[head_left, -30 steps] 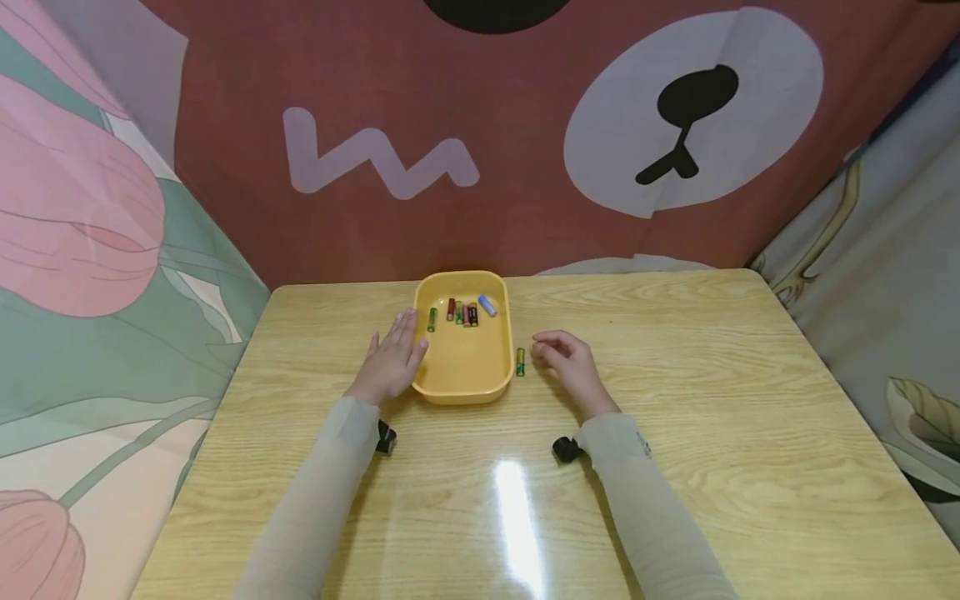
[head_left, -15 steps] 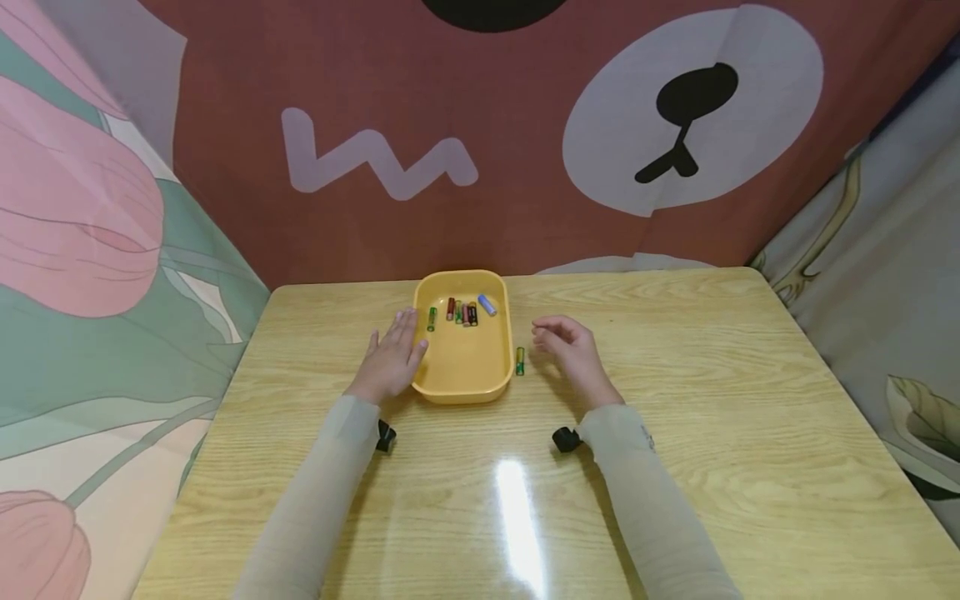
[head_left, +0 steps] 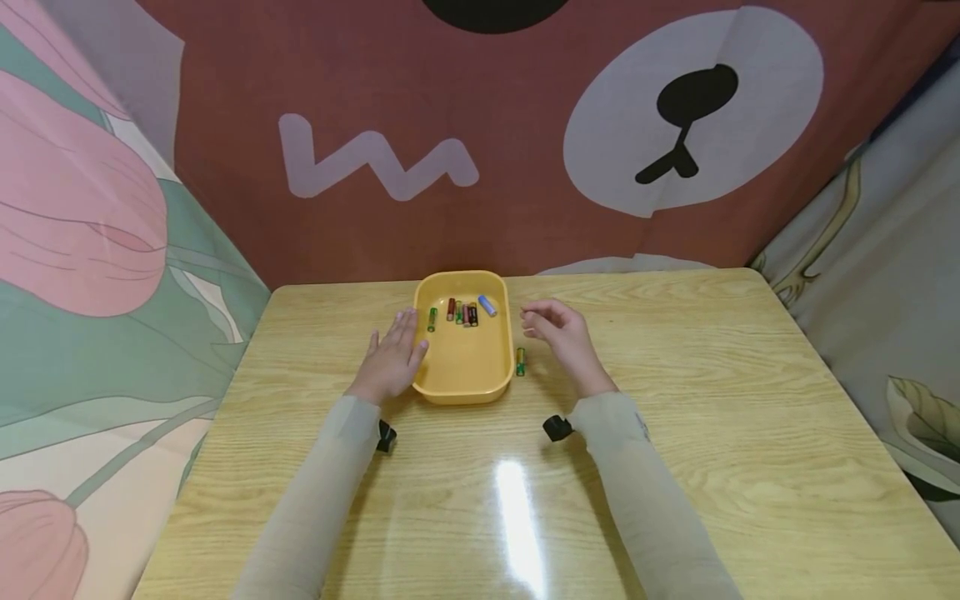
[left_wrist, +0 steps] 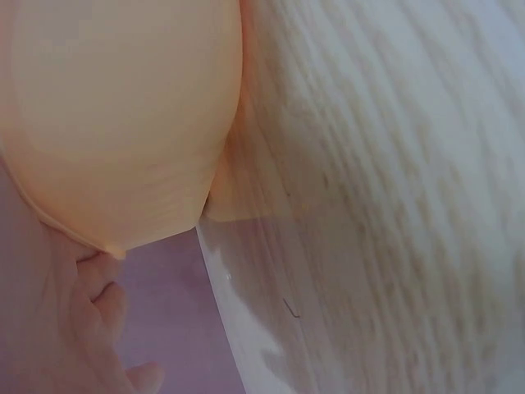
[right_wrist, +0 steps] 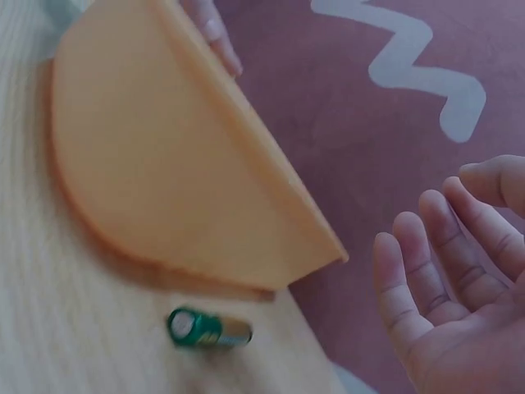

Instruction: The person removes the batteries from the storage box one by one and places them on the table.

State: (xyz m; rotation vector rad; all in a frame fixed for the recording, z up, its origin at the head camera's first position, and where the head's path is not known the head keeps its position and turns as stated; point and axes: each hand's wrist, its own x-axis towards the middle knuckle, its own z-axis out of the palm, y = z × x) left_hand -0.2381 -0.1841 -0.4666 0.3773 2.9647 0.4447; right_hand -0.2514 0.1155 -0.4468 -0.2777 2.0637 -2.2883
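A yellow plastic tray (head_left: 465, 367) stands near the table's back edge with several batteries in it. Among them are a green battery (head_left: 432, 319) by the left wall, a close row with a red battery (head_left: 451, 309) and a black battery (head_left: 472, 314), and a blue battery (head_left: 487, 306) lying slanted. My left hand (head_left: 390, 358), fingers straight, rests against the tray's left rim. Outside the right wall, a green and gold battery (head_left: 521, 362) lies on the table. My right hand (head_left: 564, 337) hovers right of the tray, fingers loosely bent, holding nothing; the right wrist view shows its bare fingers (right_wrist: 447, 230).
The wooden table (head_left: 720, 433) reaches back to a reddish-brown printed cloth (head_left: 525, 225). Floral cloths hang at both sides. Each wrist carries a small black camera, such as the right camera (head_left: 557, 428).
My right hand has moved slightly farther back and toward the tray, beyond the loose green battery. My left hand, the tray and the batteries keep their places.
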